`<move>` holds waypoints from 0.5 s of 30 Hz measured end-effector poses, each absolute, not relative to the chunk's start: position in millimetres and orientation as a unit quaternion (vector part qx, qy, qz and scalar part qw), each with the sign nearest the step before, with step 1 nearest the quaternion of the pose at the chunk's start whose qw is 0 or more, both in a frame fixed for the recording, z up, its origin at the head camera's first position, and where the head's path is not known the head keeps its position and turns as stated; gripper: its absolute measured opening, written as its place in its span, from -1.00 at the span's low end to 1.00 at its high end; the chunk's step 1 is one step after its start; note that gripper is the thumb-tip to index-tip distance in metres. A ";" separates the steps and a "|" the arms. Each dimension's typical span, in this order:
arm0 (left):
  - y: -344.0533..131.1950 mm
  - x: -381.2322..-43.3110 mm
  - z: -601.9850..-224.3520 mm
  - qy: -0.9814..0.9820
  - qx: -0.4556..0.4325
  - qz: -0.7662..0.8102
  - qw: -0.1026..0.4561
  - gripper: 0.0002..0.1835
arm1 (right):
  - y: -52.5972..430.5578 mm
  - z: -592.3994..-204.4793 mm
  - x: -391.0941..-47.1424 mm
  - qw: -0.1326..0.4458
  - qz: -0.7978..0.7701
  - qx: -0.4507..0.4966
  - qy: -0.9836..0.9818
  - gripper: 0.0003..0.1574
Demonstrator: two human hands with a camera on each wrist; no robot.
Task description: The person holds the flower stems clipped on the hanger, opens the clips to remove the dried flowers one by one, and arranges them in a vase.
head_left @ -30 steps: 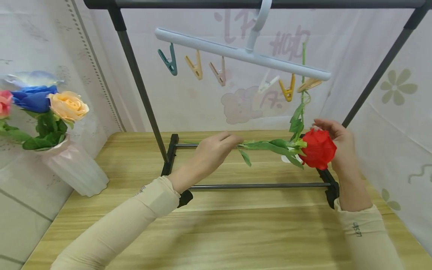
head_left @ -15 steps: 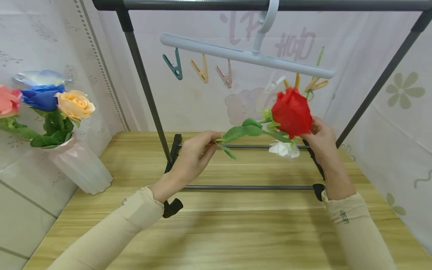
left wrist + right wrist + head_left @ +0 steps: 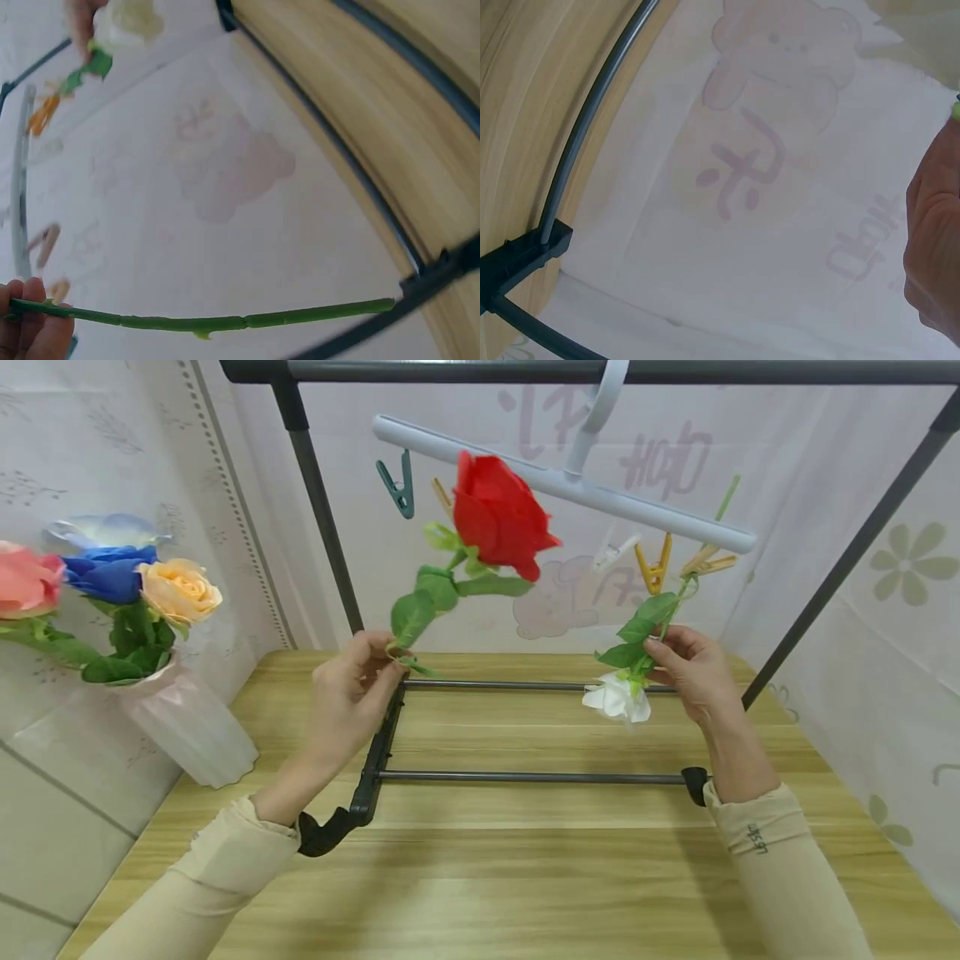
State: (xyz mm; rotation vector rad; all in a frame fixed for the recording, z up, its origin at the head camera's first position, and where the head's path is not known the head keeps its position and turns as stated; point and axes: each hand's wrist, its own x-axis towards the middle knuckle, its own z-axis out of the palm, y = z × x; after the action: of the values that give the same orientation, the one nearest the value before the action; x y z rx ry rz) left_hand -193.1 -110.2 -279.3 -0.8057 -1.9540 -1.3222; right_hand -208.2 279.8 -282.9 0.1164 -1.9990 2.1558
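Note:
My left hand [image 3: 345,702] pinches the leafy stem of a red artificial rose [image 3: 498,514], whose bloom tilts up in front of the hanger's left half. In the left wrist view the bare green stem [image 3: 225,322] runs out past the fingers [image 3: 49,334]. At right, my right hand [image 3: 697,677] pinches the stem of a white artificial flower [image 3: 618,697], which hangs bloom-down below a wooden-coloured clip [image 3: 708,560] on the hanger's right end. The white hanger [image 3: 637,508] tilts down to the right. The right wrist view catches only the back of the right hand [image 3: 941,232].
A black rack [image 3: 525,775] stands on the wooden table [image 3: 525,860], its top bar [image 3: 450,371] carrying the hanger. Other clips, including a teal one [image 3: 397,485] and a yellow one [image 3: 655,564], hang from it. At left, a white vase [image 3: 191,727] holds several flowers.
The left hand has moved left with the red rose, and its bloom has swung from the right side up to the hanger's left half. The right hand now pinches the white flower's stem.

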 end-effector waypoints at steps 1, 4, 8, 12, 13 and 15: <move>-117.0 -193.2 -276.1 -0.746 -0.290 -0.507 0.321 -0.84 | 279.9 -283.1 -207.6 0.100 0.729 0.039 -0.676 -0.89; -140.1 -192.1 -263.5 -0.742 -0.229 -0.552 0.303 -0.86 | 280.7 -283.6 -205.9 0.105 0.732 0.036 -0.673 -0.90; -175.2 -193.2 -242.8 -0.657 -0.169 -0.673 0.295 -0.85 | 282.1 -284.4 -203.8 0.113 0.733 0.032 -0.671 -0.91; -210.8 -199.2 -220.5 -0.544 -0.128 -0.756 0.341 -0.86 | 283.9 -285.1 -201.8 0.122 0.729 0.030 -0.672 -0.93; -219.6 -201.0 -215.7 -0.544 -0.106 -0.754 0.353 -0.84 | 284.4 -285.2 -201.3 0.124 0.730 0.031 -0.672 -0.93; -240.4 -207.8 -209.4 -0.559 -0.058 -0.741 0.366 -0.79 | 285.4 -285.7 -200.5 0.127 0.732 0.033 -0.668 -0.93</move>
State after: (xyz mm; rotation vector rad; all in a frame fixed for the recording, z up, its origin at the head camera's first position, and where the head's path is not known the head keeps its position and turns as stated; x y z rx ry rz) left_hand -207.8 -240.4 -209.4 -0.1488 -1.4374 -1.9051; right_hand -200.5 285.4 -285.7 0.0964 -1.9441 2.1317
